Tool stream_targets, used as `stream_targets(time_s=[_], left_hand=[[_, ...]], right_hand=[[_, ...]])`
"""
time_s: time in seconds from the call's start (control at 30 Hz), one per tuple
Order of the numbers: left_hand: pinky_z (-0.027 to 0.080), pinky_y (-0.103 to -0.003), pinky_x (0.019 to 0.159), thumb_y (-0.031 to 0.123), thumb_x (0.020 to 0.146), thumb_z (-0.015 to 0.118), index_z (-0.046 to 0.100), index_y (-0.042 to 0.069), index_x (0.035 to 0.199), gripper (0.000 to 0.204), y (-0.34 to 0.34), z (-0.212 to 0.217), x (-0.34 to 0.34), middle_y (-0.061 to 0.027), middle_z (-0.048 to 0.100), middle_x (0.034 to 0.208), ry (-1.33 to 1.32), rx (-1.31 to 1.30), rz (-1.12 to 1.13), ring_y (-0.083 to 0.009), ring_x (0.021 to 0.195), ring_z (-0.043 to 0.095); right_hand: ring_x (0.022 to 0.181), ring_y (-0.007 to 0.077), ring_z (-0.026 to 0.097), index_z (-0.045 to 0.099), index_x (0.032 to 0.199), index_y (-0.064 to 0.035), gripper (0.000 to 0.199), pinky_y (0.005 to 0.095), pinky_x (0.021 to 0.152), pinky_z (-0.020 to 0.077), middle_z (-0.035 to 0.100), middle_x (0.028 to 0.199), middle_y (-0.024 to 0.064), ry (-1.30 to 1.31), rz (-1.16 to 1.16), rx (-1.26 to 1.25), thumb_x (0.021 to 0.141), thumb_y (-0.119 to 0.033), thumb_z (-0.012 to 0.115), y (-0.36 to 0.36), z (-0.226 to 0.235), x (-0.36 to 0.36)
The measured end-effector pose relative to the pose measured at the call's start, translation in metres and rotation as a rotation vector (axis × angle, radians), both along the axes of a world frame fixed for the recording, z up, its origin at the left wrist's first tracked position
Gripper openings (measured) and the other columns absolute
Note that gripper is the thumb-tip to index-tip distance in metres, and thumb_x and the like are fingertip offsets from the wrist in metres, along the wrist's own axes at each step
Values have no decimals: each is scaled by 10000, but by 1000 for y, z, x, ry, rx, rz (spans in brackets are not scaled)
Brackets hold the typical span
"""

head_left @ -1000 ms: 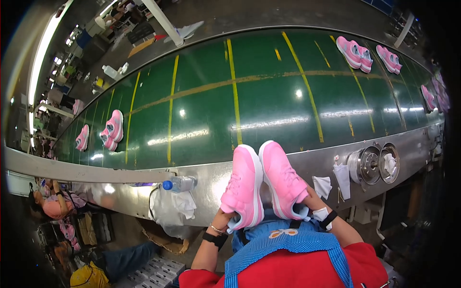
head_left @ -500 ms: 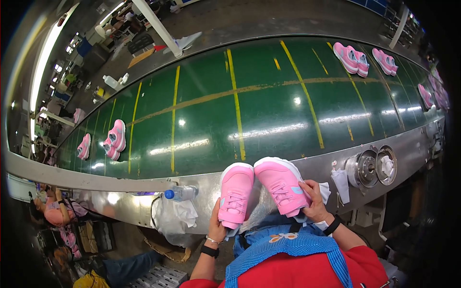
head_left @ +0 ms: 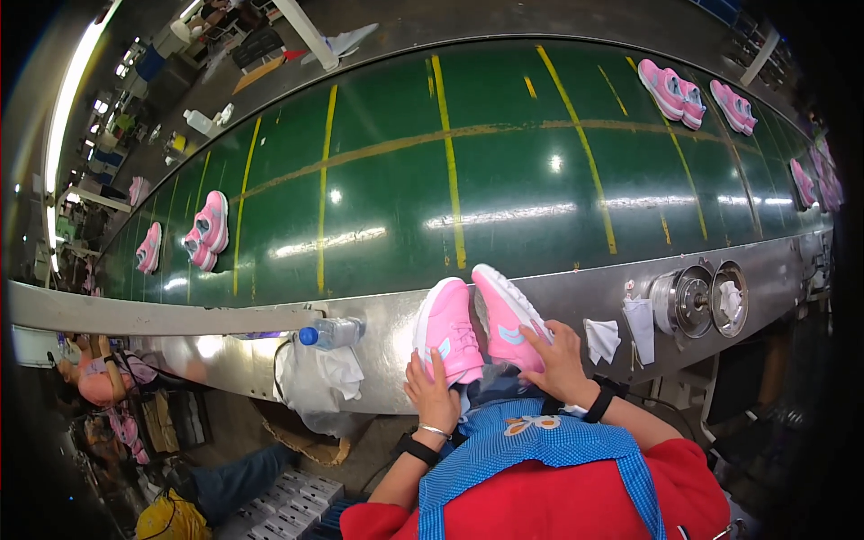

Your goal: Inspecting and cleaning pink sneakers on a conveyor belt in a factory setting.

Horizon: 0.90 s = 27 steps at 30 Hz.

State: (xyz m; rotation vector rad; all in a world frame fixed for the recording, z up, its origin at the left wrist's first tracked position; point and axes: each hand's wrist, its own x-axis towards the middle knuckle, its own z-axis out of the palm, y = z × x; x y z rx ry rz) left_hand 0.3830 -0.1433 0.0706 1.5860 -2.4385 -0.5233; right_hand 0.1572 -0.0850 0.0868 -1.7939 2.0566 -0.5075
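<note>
Two pink sneakers with white soles lie side by side at the near edge of the belt, toes pointing away from me. My left hand (head_left: 434, 393) has its fingers on the heel end of the left sneaker (head_left: 447, 324), whose side with a pale blue mark shows. Against the right sneaker (head_left: 506, 315) my right hand (head_left: 560, 367) presses its fingers along the outer side. That sneaker is tilted on its side, with its white sole edge facing up and right. Their heel ends are partly hidden by my hands and the blue apron (head_left: 531, 450).
Beyond the metal ledge (head_left: 387, 310) runs a green belt (head_left: 378, 198) with yellow lines. More pink sneakers sit on it at left (head_left: 209, 229) and far right (head_left: 670, 93). A blue-capped bottle (head_left: 333, 334), white cloths (head_left: 601, 340) and round metal dishes (head_left: 691, 300) line the ledge.
Both sneakers have rolled from laces up to showing their sides, the right one tilting more. My hands have shifted their hold along them. The view has moved slightly.
</note>
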Motion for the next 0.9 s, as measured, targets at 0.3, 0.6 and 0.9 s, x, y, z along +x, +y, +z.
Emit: stream_targets(time_s=[0.3,0.6,0.9], left_hand=[[348,-332,908,271,781,603,373,-6,1240,584,-37,-28,34,-189,480,1129,467,411,227,-274,1039,472],[371,-284,887,343,897,400,366,-28,1230,499,-67,-59,49,-107,489,1160,799,1154,218,-158,1029,475],[402,-296,868,335,910,372,386,-41,1198,474,-76,-5,28,-115,502,1136,881,1030,291,-178,996,507]], right_hand=[[1031,210,479,334,1279,-44,593,297,907,356,480,1133,157,-916,-329,180,779,-205,608,-3,-70,-40],[1047,139,468,339,1272,6,530,254,891,360,488,1170,109,-1135,-242,284,849,-265,511,-11,-76,-41],[1034,142,481,418,1206,35,444,250,894,366,498,1169,94,-1383,-317,363,916,-298,375,-23,-52,-56]])
